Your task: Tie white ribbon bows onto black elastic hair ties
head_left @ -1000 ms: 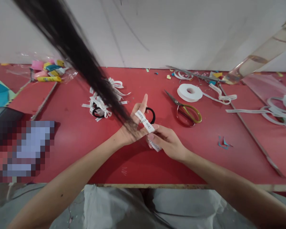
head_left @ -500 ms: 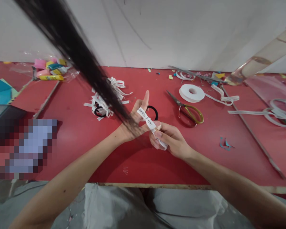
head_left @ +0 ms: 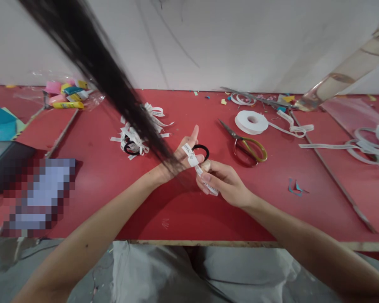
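Over the middle of the red table (head_left: pixel 91 168), my left hand (head_left: pixel 185 156) holds a black hair tie (head_left: pixel 202 150), with a white printed ribbon strip (head_left: pixel 192 159) wrapped across its fingers. My right hand (head_left: pixel 222 182) pinches the lower end of that same ribbon, just right of the left hand. The two hands touch. A lock of dark hair (head_left: pixel 113 84) hangs across the view and hides part of my left wrist.
A pile of ribbon bows with hair ties (head_left: pixel 135 136) lies to the left. Gold-handled scissors (head_left: pixel 246 145) and a white ribbon roll (head_left: pixel 251 122) sit to the right, loose ribbon (head_left: pixel 369 145) farther right. Colourful items in a bag (head_left: pixel 65 94) at far left.
The left hand's fingers have curled in around the ribbon and hair tie, and the right hand has shifted slightly, still pinching the ribbon's lower end.
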### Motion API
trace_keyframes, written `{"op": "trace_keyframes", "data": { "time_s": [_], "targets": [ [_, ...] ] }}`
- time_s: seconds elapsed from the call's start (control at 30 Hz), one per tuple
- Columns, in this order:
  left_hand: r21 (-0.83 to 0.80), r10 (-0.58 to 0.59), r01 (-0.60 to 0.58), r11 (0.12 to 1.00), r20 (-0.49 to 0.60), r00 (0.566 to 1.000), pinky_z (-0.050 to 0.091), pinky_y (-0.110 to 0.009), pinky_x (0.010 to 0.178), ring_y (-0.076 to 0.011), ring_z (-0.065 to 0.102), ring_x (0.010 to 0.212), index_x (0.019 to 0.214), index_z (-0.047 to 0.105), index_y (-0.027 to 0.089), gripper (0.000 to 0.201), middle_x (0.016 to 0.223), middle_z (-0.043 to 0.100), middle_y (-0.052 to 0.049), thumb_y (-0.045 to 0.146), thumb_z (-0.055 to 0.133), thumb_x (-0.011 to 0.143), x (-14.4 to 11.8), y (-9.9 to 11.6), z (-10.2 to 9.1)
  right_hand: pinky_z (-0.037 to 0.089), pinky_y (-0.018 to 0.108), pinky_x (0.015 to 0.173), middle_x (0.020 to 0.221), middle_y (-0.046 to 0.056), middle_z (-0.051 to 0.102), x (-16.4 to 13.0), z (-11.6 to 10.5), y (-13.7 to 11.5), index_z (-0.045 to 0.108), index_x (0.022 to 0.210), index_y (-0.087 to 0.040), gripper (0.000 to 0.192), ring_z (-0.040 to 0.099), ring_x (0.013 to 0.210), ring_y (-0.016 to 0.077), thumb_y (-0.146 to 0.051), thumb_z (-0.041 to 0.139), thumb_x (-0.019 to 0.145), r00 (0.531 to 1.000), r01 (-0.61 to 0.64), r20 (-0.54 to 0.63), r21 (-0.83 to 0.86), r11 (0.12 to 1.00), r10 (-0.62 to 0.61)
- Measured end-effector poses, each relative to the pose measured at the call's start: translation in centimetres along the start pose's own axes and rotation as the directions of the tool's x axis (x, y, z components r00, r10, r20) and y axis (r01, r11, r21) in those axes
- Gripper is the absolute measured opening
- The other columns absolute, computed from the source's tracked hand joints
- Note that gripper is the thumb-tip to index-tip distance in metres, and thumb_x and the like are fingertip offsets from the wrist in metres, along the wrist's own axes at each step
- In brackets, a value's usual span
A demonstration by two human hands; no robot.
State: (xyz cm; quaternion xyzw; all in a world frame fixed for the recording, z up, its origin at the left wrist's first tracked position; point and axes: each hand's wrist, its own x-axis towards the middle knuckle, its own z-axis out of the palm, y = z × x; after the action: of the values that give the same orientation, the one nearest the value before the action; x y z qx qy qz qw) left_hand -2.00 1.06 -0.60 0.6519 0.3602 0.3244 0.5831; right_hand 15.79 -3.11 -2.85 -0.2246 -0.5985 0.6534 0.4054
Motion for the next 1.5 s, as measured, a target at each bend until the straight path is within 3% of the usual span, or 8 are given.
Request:
{"op": "trace_keyframes", "data": {
  "time_s": [0.1, 0.27, 0.37, 0.7, 0.83, 1.07, 1.4, 1.5],
  "targets": [
    [-0.195, -0.075, 0.078, 0.978, 0.02, 0.997, 0.04, -0.042, 0.104, -0.0264, 0.048, 0.125, 0.152, 0.036, 0.03, 0.079, 0.131, 0.052, -0.009, 0.065, 0.052, 0.084, -0.2, -0.3, 0.3, 0.033, 0.021, 0.05, 0.063, -0.005, 0.05, 0.0, 0.1, -0.1, 0.049, 0.08, -0.018, 0.023, 0.043, 0.051, 0.0052, -0.03, 0.052, 0.1, 1.0, -0.001, 0.024, 0.025, 1.0, 0.0],
    [-0.429, -0.193, 0.196, 0.882, 0.051, 0.98, 0.046, -0.035, 0.084, -0.0164, 0.056, 0.08, 0.143, 0.049, 0.031, 0.063, 0.097, 0.06, -0.004, 0.063, 0.043, 0.09, -0.7, -0.5, 0.6, 0.032, 0.021, 0.048, 0.064, -0.005, 0.052, 0.2, 0.0, -0.3, 0.048, 0.079, -0.019, 0.025, 0.041, 0.049, 0.0047, -0.033, 0.053, 0.099, 1.0, -0.007, 0.031, 0.047, 0.999, 0.006],
    [-0.484, -0.216, 0.229, 0.844, 0.084, 0.973, 0.047, -0.036, 0.084, -0.0175, 0.058, 0.08, 0.14, 0.053, 0.031, 0.06, 0.089, 0.06, -0.002, 0.063, 0.041, 0.091, -0.8, -0.6, 0.6, 0.03, 0.022, 0.05, 0.062, -0.005, 0.052, 0.4, -0.1, -0.6, 0.047, 0.076, -0.018, 0.028, 0.039, 0.05, 0.0048, -0.034, 0.054, 0.099, 1.0, 0.009, 0.028, 0.02, 1.0, -0.009],
    [-0.542, -0.275, 0.319, 0.778, 0.162, 0.948, 0.05, -0.033, 0.088, -0.0174, 0.064, 0.092, 0.141, 0.053, 0.029, 0.062, 0.1, 0.068, -0.002, 0.064, 0.045, 0.091, -0.6, -0.1, 0.1, 0.029, 0.024, 0.051, 0.061, -0.005, 0.052, 0.4, 0.0, -0.7, 0.046, 0.076, -0.019, 0.029, 0.038, 0.051, 0.0054, -0.034, 0.052, 0.1, 1.0, -0.002, 0.029, 0.01, 1.0, 0.001],
    [-0.612, -0.292, 0.349, 0.71, 0.195, 0.936, 0.05, -0.03, 0.08, -0.0155, 0.061, 0.08, 0.143, 0.051, 0.022, 0.076, 0.093, 0.07, -0.005, 0.069, 0.054, 0.083, -0.6, -0.3, -0.1, 0.027, 0.024, 0.05, 0.057, -0.007, 0.052, 0.5, -0.2, -0.5, 0.048, 0.081, -0.019, 0.026, 0.036, 0.047, 0.0052, -0.035, 0.052, 0.1, 0.999, -0.026, 0.029, 0.009, 1.0, 0.026],
    [-0.662, -0.308, 0.321, 0.678, 0.142, 0.941, 0.046, -0.029, 0.067, -0.0153, 0.06, 0.071, 0.14, 0.054, 0.017, 0.069, 0.093, 0.073, -0.007, 0.063, 0.049, 0.089, -0.7, 0.1, -0.3, 0.029, 0.023, 0.05, 0.056, -0.008, 0.05, 0.6, -0.6, -0.2, 0.049, 0.081, -0.019, 0.025, 0.041, 0.046, 0.0043, -0.035, 0.053, 0.1, 0.999, -0.028, 0.027, 0.014, 1.0, 0.028],
    [-0.499, -0.261, 0.177, 0.848, -0.104, 0.96, 0.045, -0.027, 0.068, -0.0136, 0.054, 0.069, 0.137, 0.058, 0.02, 0.046, 0.07, 0.063, -0.001, 0.042, 0.042, 0.1, -0.9, 0.7, 0.1, 0.027, 0.023, 0.051, 0.055, -0.008, 0.049, 0.6, -0.1, -0.8, 0.046, 0.079, -0.019, 0.028, 0.038, 0.048, 0.0046, -0.037, 0.049, 0.101, 1.0, -0.009, -0.008, -0.102, 0.995, 0.008],
    [-0.509, -0.281, 0.197, 0.838, -0.091, 0.955, 0.044, -0.025, 0.065, -0.0124, 0.055, 0.069, 0.136, 0.06, 0.017, 0.046, 0.075, 0.066, -0.003, 0.04, 0.04, 0.101, -0.8, 0.8, -0.1, 0.028, 0.023, 0.051, 0.056, -0.008, 0.05, 0.6, 0.0, -0.9, 0.046, 0.079, -0.019, 0.028, 0.039, 0.05, 0.0048, -0.036, 0.048, 0.102, 1.0, -0.009, -0.004, -0.123, 0.992, 0.008]
  ]
}}
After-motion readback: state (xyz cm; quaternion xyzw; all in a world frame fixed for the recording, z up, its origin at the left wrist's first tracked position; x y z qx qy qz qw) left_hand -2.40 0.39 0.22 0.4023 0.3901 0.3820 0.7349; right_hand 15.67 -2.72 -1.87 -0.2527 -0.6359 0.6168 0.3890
